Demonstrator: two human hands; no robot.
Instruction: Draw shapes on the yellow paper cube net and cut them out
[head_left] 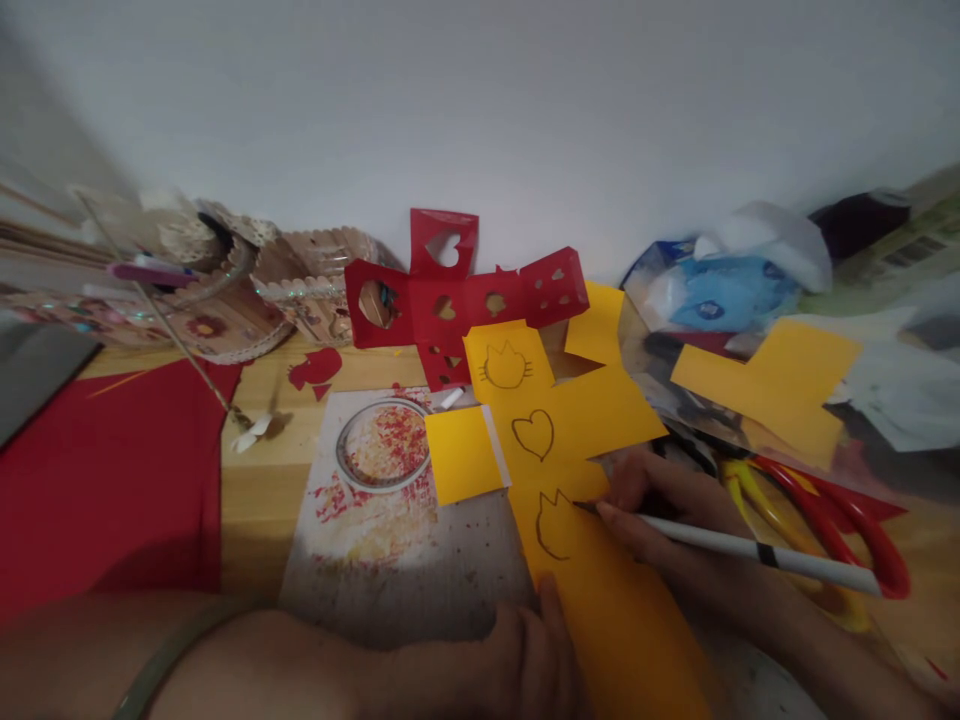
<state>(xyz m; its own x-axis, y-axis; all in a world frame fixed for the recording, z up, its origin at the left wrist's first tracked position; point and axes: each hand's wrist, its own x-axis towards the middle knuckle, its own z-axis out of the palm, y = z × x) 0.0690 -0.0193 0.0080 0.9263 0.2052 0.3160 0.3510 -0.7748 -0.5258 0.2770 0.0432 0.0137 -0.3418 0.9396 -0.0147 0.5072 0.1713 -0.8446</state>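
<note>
In my right hand (664,505) is a white marker (724,541), its dark tip touching the yellow paper cutout (600,405). That cutout carries a cat face outline, a heart, and a partly drawn shape with pointed tops by the tip. My left hand (521,655), fingers curled together, presses on the cutout's lower left edge. To the left of the drawings is a square yellow flap (465,455) with a pale strip along one side. Behind stands a partly folded red paper box (439,305) with hearts and other shapes cut out.
A printed mat (330,570) lies under the yellow paper. Left are red paper (112,480), a red bird-shaped piece (315,371) and decorated wooden containers (315,285). Red- and yellow-handled scissors (810,510), a yellow offcut (780,380) and plastic bags (735,285) sit right.
</note>
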